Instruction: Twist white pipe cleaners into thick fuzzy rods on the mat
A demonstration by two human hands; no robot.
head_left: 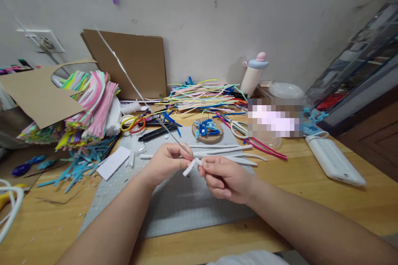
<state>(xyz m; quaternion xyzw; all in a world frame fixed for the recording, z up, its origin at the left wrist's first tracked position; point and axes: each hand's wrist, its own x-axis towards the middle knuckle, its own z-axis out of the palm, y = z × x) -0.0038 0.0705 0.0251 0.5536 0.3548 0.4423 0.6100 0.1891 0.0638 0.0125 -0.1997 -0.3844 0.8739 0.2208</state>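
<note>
Above the grey cutting mat (174, 215), both hands meet around a bent white pipe cleaner (189, 168). My left hand (169, 161) pinches it with thumb and forefinger. From that pinch a long thin stem (133, 85), white toward its far end and grey nearer the hand, slants up and to the left. My right hand (228, 176) closes its thumb and fingers on the other side of the white piece, with the remaining fingers curled. Just behind the hands, several straight white pipe cleaners (239, 155) lie across the mat.
A round wood slice (207, 136) bears blue pipe-cleaner shapes. Scissors with orange and yellow handles (133, 123) lie left; cream-handled scissors (239, 129) lie right. Coloured pipe cleaners (202, 97) pile against the wall. A bottle (252, 76) and a white device (336, 161) stand and lie rightward.
</note>
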